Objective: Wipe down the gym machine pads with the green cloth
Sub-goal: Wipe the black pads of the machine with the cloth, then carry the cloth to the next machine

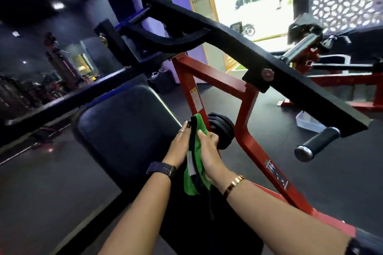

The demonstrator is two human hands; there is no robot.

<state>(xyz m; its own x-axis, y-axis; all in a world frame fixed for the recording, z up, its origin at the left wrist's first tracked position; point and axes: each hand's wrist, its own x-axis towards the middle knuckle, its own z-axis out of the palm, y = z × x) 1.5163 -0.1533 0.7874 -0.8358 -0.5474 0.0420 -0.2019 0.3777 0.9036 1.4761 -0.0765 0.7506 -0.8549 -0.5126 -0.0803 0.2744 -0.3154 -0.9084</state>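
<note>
Holding the green cloth [195, 156] upright between both palms, just off the right edge of the black back pad [124, 126] and not yet touching it. Left hand [179, 147] flat against the cloth's dark-trimmed side, fingers straight and close together; right hand [208, 151] curled round the other side, thumb pressed into the green. Looks like folding or squaring the cloth before a pass. Best to finish with a flat, clean face outward, then press it onto the pad near the top edge and draw down in overlapping strokes, reaching the right edge seam. Worth minding the black lever arm [259, 56] overhead and its grip handle [317, 144]. Lower end of the pad hidden behind the forearms; seat pad cut off below. Pad dirt or damp impossible to judge through the blur and dim light.
</note>
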